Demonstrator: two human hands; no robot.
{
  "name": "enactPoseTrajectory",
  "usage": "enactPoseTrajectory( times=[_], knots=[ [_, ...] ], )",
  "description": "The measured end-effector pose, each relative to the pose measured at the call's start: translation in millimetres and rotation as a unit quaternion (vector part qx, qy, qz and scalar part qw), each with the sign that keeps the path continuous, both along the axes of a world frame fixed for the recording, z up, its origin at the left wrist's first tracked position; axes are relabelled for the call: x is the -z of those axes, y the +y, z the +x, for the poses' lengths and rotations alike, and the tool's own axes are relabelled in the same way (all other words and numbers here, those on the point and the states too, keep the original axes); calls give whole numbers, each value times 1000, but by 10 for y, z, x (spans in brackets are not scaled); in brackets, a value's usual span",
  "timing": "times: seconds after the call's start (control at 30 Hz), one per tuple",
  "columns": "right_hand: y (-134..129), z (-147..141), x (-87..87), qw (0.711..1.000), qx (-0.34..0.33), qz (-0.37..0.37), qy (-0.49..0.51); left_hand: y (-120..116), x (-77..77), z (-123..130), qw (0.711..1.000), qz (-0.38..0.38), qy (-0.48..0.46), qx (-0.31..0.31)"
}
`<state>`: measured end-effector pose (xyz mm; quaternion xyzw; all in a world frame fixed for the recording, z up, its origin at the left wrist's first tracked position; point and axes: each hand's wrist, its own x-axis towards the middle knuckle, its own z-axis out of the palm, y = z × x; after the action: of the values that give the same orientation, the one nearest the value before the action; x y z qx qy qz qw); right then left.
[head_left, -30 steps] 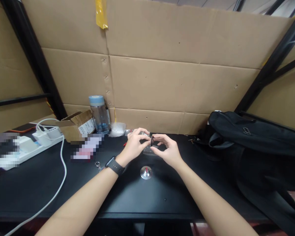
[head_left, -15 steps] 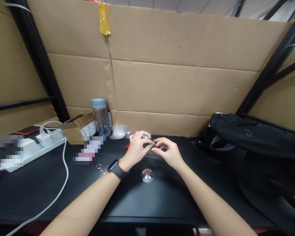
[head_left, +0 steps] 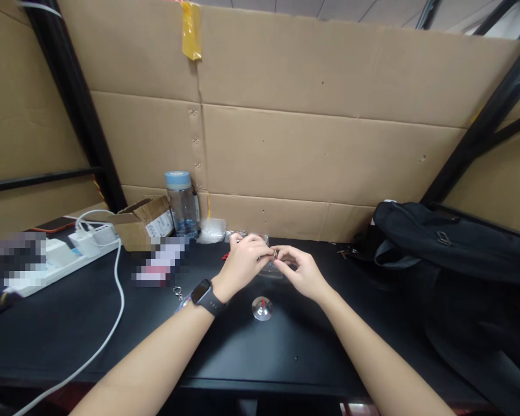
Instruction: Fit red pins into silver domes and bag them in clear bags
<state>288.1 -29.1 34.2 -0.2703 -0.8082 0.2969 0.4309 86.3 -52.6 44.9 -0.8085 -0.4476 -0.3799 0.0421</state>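
Fingers of the left hand (head_left: 246,263) have curled further over the small piece (head_left: 275,254) since a second ago, covering more of it. Both it and the right hand (head_left: 302,273) appear to pinch the piece between their fingertips — its shape is too hidden to tell. Nearer the front of the black desk (head_left: 225,358) lies a clear domed disc (head_left: 262,308) — untouched, with a red centre.
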Motion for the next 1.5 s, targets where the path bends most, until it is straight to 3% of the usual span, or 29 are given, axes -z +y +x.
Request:
enactPoseTrajectory(
  times=[0.2,0.57,0.77,0.9,0.97,1.17,1.5],
  knots=[
    [22,-3,43,996,1,-79,44,-1,-20,3,999,-14,-31,-25],
    [59,-21,77,987,-10,-133,93,-23,22,77,997,-53,-59,-10],
    [40,31,-14,999,40,-21,17,-45,-35,60,997,-57,-60,-1],
    [11,80,-90,992,62,78,-72,-53,-76,44,992,-51,-115,-20],
    [0,98,-108,988,53,111,-97,-56,-70,43,993,-58,-99,-6],
    [-3,138,-133,982,56,131,-120,-60,34,76,992,-98,13,73],
    [-4,184,-192,986,36,123,-103,-25,27,75,993,-105,-46,25]
  ],
)
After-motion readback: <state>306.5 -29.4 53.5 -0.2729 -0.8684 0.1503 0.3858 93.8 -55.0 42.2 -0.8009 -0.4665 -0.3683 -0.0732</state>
